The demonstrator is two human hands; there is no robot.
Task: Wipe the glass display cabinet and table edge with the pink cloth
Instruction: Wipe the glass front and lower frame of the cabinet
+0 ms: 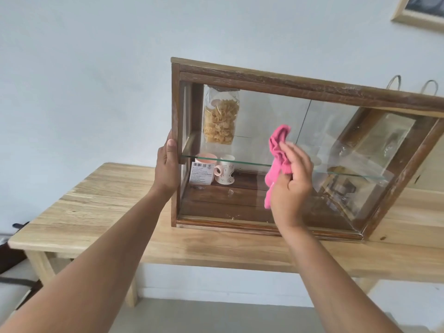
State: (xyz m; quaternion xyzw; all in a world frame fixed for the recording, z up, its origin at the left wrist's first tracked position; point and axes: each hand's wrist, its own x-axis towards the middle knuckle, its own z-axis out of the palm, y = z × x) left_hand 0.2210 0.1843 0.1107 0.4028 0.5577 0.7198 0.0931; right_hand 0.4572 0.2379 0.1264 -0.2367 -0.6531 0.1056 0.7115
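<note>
A dark wooden display cabinet (264,79) with a glass front stands on a light wooden table (101,212). My right hand (292,186) is shut on the crumpled pink cloth (277,152) and presses it against the front glass near the middle, at the level of the glass shelf. My left hand (167,164) grips the cabinet's left front post. Inside, a bag of yellow crisps (219,118) stands upper left, and two mugs (224,171) with a printed card sit on the bottom board.
The table's front edge (216,257) runs below the cabinet. A picture frame (418,13) hangs on the white wall at top right. Two wire loops (408,85) show behind the cabinet's top. A dark object lies at the far left by the table leg.
</note>
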